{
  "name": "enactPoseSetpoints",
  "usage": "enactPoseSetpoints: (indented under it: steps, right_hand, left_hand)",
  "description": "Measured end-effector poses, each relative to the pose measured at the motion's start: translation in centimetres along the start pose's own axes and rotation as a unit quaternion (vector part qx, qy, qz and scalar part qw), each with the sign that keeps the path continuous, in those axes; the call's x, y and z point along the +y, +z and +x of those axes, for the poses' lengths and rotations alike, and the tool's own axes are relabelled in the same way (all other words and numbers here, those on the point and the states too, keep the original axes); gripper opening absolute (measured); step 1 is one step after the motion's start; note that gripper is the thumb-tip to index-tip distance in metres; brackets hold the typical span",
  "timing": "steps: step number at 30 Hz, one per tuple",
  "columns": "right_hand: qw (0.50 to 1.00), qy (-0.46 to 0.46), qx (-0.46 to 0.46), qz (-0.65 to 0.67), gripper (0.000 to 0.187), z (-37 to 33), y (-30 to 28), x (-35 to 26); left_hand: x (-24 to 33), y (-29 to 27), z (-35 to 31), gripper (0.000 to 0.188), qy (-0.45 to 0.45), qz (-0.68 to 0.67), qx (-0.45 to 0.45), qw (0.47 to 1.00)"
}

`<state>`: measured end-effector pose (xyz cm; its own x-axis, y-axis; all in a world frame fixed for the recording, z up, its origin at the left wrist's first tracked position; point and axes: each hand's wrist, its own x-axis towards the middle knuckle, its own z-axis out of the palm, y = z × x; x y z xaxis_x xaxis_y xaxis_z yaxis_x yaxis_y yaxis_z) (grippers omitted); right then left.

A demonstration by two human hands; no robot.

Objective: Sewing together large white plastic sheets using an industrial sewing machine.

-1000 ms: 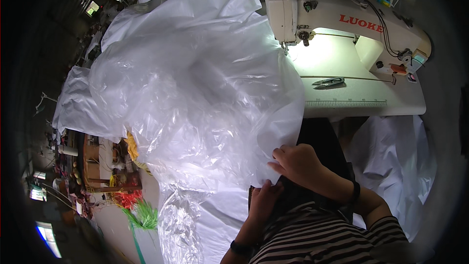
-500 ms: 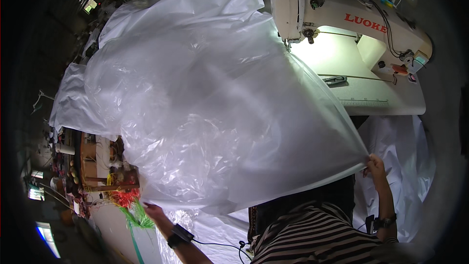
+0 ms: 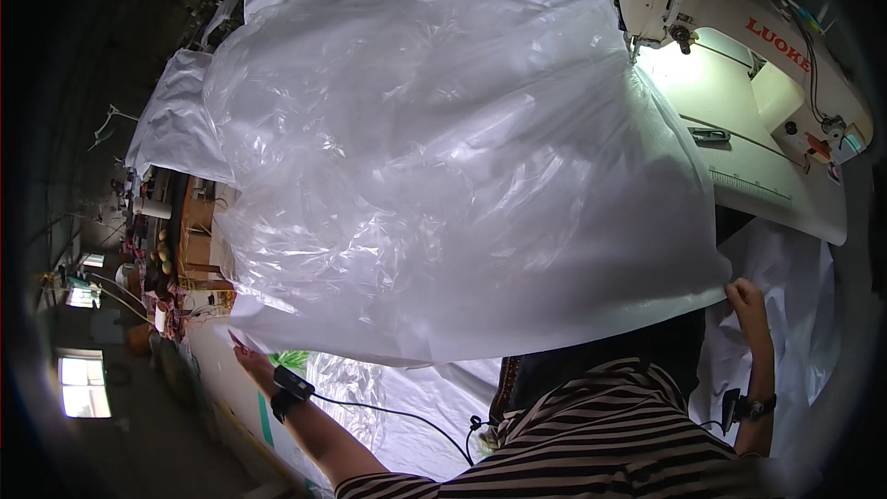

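Note:
A large sheet of white, translucent plastic (image 3: 480, 296) spreads over the work surface. Its near edge is drawn out between my two hands. At the near left corner, my left hand (image 3: 253, 365) is closed on the sheet's edge. My right hand (image 3: 747, 300) pinches the near right corner, below the machine's bed. The sheet's right side runs up to the needle area of a cream sewing machine (image 3: 735, 5), where it gathers in creases under the presser foot. Small dark thread snips (image 3: 710, 135) rest on the lit machine bed (image 3: 762, 166).
More white sheeting (image 3: 785, 300) hangs at the right below the machine, and another piece (image 3: 434, 397) lies below the stretched edge. Green strands (image 3: 288, 362) show beside my left wrist. Wooden shelving (image 3: 199, 231) with assorted items stands at the left. Cables run from my wrist devices.
My left hand has moved left and up, pulling the sheet's near edge wider. Creases now fan out from the needle area. The view has shifted, and the right corner is still held.

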<state>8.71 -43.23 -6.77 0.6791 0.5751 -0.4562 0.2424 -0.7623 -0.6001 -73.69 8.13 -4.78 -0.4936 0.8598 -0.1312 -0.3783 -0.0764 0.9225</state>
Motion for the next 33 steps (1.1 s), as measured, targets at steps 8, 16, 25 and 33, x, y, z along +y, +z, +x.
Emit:
enactPoseSetpoints:
  steps: [8,16,25,33]
  right_hand:
    - [0.954,-0.191,0.19,-0.128,0.058,-0.3,1.3,-9.5]
    - [0.97,-0.189,0.143,-0.061,0.038,0.8,2.8,-8.8]
    - [0.978,-0.158,0.13,0.034,0.054,-2.6,0.1,-11.4]
    - [0.97,-0.162,0.177,-0.028,0.056,-1.6,2.2,-13.7]
  left_hand:
    - [-7.0,16.9,-23.7,0.021,0.522,0.337,-0.218,0.753]
    - [-24.7,32.2,-44.9,0.062,0.346,0.448,-0.497,0.658]
    - [-19.9,33.2,-53.9,0.006,0.178,0.253,-0.786,0.535]
    - [-19.9,33.1,-56.3,0.011,0.052,0.09,-0.929,0.354]
